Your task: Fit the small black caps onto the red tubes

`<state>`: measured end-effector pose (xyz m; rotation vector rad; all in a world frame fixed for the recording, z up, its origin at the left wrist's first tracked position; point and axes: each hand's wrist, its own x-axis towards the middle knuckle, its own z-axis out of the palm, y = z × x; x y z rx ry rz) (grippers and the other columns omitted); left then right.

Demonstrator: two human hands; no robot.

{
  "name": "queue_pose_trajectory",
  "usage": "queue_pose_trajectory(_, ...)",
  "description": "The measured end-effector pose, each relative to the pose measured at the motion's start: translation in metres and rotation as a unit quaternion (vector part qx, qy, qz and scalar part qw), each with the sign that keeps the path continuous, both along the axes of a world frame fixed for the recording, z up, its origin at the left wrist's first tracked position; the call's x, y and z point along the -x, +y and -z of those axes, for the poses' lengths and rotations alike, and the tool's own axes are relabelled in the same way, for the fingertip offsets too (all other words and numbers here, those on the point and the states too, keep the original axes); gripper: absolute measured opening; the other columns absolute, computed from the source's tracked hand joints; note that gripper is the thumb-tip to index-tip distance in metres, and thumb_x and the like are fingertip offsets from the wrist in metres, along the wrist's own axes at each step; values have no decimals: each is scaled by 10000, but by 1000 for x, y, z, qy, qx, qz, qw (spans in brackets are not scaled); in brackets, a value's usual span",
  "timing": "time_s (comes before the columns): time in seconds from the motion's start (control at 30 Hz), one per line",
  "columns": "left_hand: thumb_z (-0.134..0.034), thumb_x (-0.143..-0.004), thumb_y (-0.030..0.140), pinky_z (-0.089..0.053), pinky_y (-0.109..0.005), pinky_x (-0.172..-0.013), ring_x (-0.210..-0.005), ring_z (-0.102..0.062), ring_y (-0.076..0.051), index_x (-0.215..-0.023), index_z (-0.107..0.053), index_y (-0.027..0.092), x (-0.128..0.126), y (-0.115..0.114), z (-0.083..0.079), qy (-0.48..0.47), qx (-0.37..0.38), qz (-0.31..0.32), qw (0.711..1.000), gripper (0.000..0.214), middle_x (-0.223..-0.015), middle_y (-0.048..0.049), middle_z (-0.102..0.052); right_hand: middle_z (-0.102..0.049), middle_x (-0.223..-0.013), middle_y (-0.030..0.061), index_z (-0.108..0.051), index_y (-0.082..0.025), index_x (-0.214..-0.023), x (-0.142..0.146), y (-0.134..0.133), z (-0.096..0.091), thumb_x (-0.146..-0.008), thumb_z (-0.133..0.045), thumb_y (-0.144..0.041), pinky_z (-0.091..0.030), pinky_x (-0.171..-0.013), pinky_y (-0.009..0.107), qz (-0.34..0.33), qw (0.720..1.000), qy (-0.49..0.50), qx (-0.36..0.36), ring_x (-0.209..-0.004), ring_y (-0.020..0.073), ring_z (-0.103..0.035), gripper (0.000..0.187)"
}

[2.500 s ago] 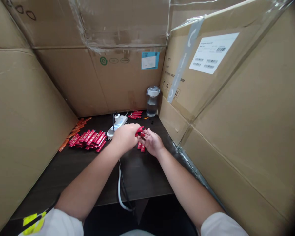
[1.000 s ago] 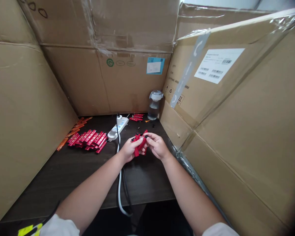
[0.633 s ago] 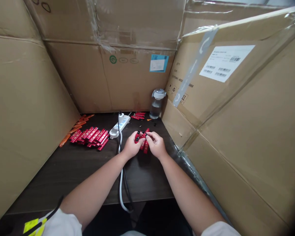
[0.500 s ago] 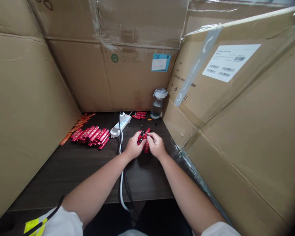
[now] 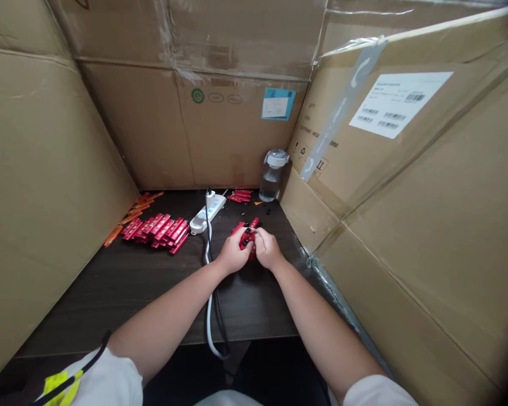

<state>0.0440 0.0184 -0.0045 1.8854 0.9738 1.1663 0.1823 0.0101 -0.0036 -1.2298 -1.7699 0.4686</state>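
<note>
My left hand (image 5: 232, 254) is closed around a slim red stick-like piece (image 5: 242, 239) with black parts showing by the fingertips. Close against it, my right hand (image 5: 268, 249) has its fingers pinched together at the black end; whatever small part lies in that pinch is hidden. Another red piece with gold markings (image 5: 254, 223) rises from behind the hands, and part of a red piece shows below between them. To the left lies a heap of red pieces (image 5: 156, 230) with light printing and black ends.
A white power strip (image 5: 211, 210) with a plug and cables (image 5: 210, 316) runs left of my hands. Orange strips (image 5: 131, 216) line the left box. Several red pieces (image 5: 240, 195), a water bottle (image 5: 271, 177) and small black bits stand or lie at the back. Cardboard boxes (image 5: 228, 146) wall three sides.
My fingers have shifted slightly around the red piece, and its red end now shows farther left past my left fingers. The right fingertips curl closer to it. The view has tilted a little.
</note>
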Motion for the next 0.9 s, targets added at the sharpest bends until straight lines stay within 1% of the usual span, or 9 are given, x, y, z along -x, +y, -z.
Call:
queue_pose_trajectory(0.17,-531,-785,176,-456,-283,-804,-846,-609,-172,-1069,-583,176,-4,-5,-1,4,-4,1,1000,289,-931,-53,-652,-526,-561,9,-472,-206,-651,0,3,7,-838,-326,-224,-360,-550,255,23,999,4,-27,-511,151,-490,238)
queue_pose_trajectory(0.3,-519,-780,159,-449,-269,-718,-739,-586,-163,-1022,-602,177,-7,-9,-4,29,-7,-15,999,257,-853,-48,-644,-506,-525,9,-434,-214,-585,2,9,14,-813,-311,-220,-358,-549,257,59,998,16,-24,-499,152,-477,259)
queue_pose_trajectory(0.37,-516,-768,142,-446,-274,-705,-718,-578,-170,-964,-621,180,-7,-9,-6,44,-8,-24,999,225,-810,-48,-640,-512,-523,14,-426,-215,-560,3,12,14,-806,-308,-213,-360,-552,254,80,997,12,-5,-512,154,-483,273)
queue_pose_trajectory(0.43,-519,-750,120,-447,-278,-710,-726,-582,-181,-927,-634,190,-7,-8,-6,57,-10,-23,998,222,-795,-50,-644,-537,-539,24,-434,-213,-544,3,16,13,-809,-305,-202,-364,-557,249,97,995,-4,35,-542,157,-499,294)
queue_pose_trajectory(0.53,-529,-725,102,-449,-279,-712,-754,-601,-198,-935,-643,210,-4,-2,-7,92,-5,-14,996,262,-817,-54,-660,-580,-566,38,-464,-205,-526,4,22,10,-814,-326,-191,-364,-561,241,106,989,-35,95,-580,159,-525,319)
queue_pose_trajectory(0.67,-539,-724,129,-426,-274,-650,-720,-608,-212,-883,-659,214,1,9,-7,172,22,-27,984,217,-766,-62,-659,-605,-577,52,-511,-192,-520,5,29,10,-800,-397,-190,-344,-550,242,110,984,-56,128,-585,160,-531,303)
queue_pose_trajectory(0.73,-541,-727,143,-407,-272,-615,-686,-599,-207,-847,-660,211,3,13,-6,194,28,-31,980,183,-741,-60,-654,-604,-572,57,-531,-185,-522,5,30,11,-798,-424,-206,-334,-542,244,113,982,-59,140,-580,161,-531,297)
queue_pose_trajectory(0.8,-553,-720,144,-399,-269,-603,-656,-584,-195,-814,-658,204,5,16,-5,188,36,-38,981,153,-712,-52,-647,-596,-558,52,-545,-179,-523,3,29,11,-802,-445,-243,-324,-528,243,115,980,-59,150,-569,159,-528,303)
queue_pose_trajectory(0.9,-584,-697,135,-412,-263,-615,-633,-565,-170,-774,-648,180,8,17,-3,145,59,-52,986,110,-668,-31,-630,-580,-553,35,-562,-171,-543,-3,26,11,-816,-434,-277,-323,-519,235,123,980,-45,149,-569,150,-521,320)
